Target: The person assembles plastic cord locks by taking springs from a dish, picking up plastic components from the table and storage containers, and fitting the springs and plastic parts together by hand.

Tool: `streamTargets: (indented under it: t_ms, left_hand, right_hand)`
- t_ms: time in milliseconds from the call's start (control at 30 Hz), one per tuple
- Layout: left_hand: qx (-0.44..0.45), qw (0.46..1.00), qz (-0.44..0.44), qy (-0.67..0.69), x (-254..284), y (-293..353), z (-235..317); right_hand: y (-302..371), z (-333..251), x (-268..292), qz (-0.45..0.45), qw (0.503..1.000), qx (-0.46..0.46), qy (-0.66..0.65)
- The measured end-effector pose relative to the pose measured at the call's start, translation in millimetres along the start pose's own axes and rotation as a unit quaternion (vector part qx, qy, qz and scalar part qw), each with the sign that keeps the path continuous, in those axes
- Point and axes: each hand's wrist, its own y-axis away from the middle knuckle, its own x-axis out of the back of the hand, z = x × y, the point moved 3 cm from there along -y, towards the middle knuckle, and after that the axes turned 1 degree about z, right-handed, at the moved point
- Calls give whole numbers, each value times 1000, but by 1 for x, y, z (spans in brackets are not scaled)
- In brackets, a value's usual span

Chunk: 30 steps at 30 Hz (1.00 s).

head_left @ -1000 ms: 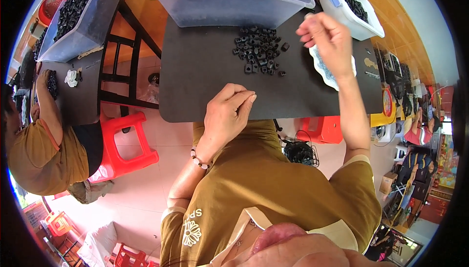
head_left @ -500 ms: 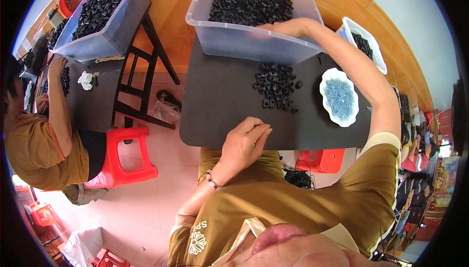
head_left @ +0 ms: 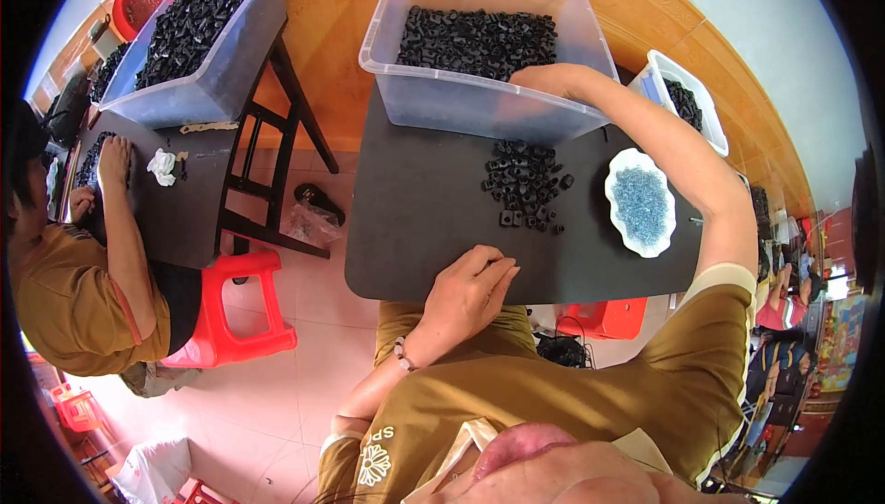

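My right hand (head_left: 546, 79) reaches over the right side of a clear plastic bin (head_left: 479, 98) and down to the small black plastic parts (head_left: 475, 41) heaped inside. Its fingers are hidden behind the bin wall. At the near edge of the dark table (head_left: 406, 200), my left hand (head_left: 468, 290) rests with its fingers curled and the thumb pressed against them. Whether something small sits in that pinch cannot be made out. Between the bin and my left hand lies a loose pile of black parts (head_left: 524, 181). A white scalloped dish (head_left: 612, 200) of small clear bluish pieces stands under my right forearm.
Behind my right arm is a smaller white bin (head_left: 719, 135) of black parts. On the left, a co-worker (head_left: 88, 292) sits at another table beside a bin (head_left: 198, 89) full of black parts. Red stools (head_left: 244, 306) stand around on the tiled floor.
The view has tilted, so everything sits lower. My right hand has shifted slightly right and deeper into the bin. The co-worker's hand has moved from the bin's edge to the black parts on their table.
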Motion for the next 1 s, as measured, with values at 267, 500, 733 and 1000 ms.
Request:
streamTargets:
  t_ms: [267, 500, 733, 1000]
  left_hand:
    - [-4, 1000, 26, -15, -3, 1, 1]
    - [9, 999, 20, -40, -6, 4, 4]
    - [12, 999, 19, -39, -7, 7, 9]
    - [48, 999, -2, -23, -13, 4, 9]
  right_hand:
    - [34, -10, 30, 181, 938, -108, -275]
    - [50, 28, 29, 213, 828, -49, -516]
    - [69, 36, 36, 168, 767, 83, -614]
    - [150, 34, 7, 117, 665, 166, -719]
